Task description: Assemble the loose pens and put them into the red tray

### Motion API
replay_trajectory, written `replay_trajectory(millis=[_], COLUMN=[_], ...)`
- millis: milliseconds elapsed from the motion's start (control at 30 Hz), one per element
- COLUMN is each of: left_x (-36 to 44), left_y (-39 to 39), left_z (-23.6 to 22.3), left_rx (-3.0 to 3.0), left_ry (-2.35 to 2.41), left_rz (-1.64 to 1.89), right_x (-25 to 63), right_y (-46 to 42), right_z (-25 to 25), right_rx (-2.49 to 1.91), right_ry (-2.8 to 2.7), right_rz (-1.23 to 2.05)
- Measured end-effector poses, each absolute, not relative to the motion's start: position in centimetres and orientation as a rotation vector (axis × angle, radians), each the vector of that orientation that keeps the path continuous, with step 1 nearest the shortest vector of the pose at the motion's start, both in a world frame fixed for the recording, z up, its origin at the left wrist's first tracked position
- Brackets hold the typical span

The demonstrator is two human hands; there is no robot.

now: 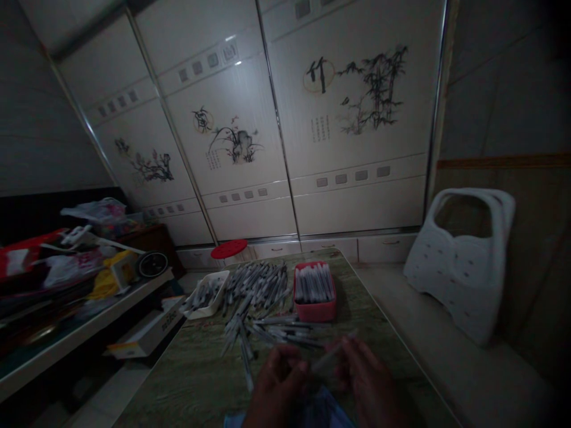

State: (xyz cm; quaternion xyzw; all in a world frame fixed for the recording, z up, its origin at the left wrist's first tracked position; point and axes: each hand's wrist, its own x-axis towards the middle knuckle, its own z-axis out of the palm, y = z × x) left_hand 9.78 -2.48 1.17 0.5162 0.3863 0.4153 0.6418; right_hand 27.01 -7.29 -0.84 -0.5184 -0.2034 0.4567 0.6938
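Note:
My left hand (279,383) and my right hand (363,380) are low in the dim view, above the near part of a green wood-grain table (191,386). Between them is a slim grey pen (332,355), with its lower end at my left fingertips and its shaft in my right fingers. Farther up the table lies a loose heap of similar pens (254,291). A pink tray (314,312) holds pens in neat rows, and a white tray (204,295) holds several more.
A blue cloth (289,414) lies at the near table edge. A cushioned bench (446,333) with a white quilted bag (459,261) runs along the right. A cluttered shelf (84,303) stands left, with a red stool (228,249) beyond the table and wardrobe doors behind.

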Motion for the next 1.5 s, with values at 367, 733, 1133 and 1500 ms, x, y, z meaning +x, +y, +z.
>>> replay_trajectory(millis=[367, 733, 1133, 1500], left_x=[10.0, 12.4, 13.2, 12.5], left_y=[2.4, 3.8, 3.7, 1.9], left_z=[3.3, 3.9, 4.5, 6.9], left_rx=[2.454, 2.767, 2.812, 2.732], left_ry=[1.171, 1.148, 0.951, 0.866], left_rz=[0.482, 0.076, 0.129, 0.37], right_x=[29.4, 29.8, 29.8, 29.3], right_y=[-8.3, -8.3, -8.3, -8.3], right_z=[0.5, 1.1, 1.2, 2.2], right_rx=[-1.215, -1.175, -1.177, -1.33], right_ry=[-0.3, -0.285, -0.298, -0.607], right_rz=[0.927, 0.936, 0.906, 0.977])
